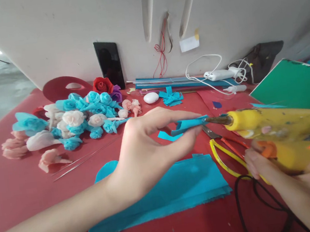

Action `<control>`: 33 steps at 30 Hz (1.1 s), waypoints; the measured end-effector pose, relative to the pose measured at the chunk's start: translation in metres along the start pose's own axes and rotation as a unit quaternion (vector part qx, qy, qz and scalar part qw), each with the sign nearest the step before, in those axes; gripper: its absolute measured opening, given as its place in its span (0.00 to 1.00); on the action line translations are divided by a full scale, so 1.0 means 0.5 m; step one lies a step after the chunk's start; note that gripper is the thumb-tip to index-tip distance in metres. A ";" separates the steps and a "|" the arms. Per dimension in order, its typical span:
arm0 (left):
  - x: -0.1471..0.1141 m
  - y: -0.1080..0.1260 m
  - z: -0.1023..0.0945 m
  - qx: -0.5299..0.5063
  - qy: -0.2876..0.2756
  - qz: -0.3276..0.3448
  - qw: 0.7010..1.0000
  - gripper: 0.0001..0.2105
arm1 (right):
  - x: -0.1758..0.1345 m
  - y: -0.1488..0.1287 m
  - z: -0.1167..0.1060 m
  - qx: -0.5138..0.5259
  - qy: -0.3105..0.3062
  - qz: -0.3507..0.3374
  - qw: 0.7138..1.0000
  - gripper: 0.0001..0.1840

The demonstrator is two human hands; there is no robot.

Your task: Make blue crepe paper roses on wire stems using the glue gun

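Between the thumb and fingers of my left hand (148, 150) is a small folded blue crepe paper piece (186, 124). My right hand (301, 184) is wrapped round the grip of a yellow hot glue gun (280, 125), with a finger by its orange trigger. The gun's metal nozzle meets the right end of the paper piece, at my left fingertips. Under my left hand lies a larger stack of blue crepe paper (181, 188). Scissors with yellow and red handles (228, 158) lie just below the nozzle, partly hidden by my right hand.
Blue, white and pink paper flowers (73, 118) are heaped at the left, near thin metal wires (79, 165). Behind them a phone (109, 65) leans on the wall. Blue paper strips (171, 96), a white egg-shaped object (151, 98), white cables (220, 74) and a green board (295, 83) lie farther back. A black cord (239, 207) runs at front right.
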State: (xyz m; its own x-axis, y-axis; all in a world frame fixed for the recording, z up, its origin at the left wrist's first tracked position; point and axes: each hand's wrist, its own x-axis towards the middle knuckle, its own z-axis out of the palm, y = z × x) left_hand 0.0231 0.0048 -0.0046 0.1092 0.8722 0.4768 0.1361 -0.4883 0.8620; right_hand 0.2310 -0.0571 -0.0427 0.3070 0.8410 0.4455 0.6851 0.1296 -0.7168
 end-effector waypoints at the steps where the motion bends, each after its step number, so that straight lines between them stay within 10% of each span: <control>1: -0.001 0.000 0.000 -0.001 -0.001 -0.002 1.000 0.06 | 0.000 0.000 0.001 -0.003 0.000 0.000 1.000 0.03; 33: 0.000 -0.002 -0.003 0.013 0.005 -0.022 1.000 0.04 | 0.000 -0.008 0.003 -0.080 0.032 -0.064 0.994 0.08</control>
State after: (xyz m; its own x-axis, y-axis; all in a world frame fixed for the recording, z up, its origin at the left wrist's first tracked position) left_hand 0.0217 0.0053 -0.0052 0.0918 0.8929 0.4408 0.1663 -0.4502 0.8773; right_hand 0.2273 -0.0570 -0.0408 0.2482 0.7878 0.5637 0.8161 0.1435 -0.5599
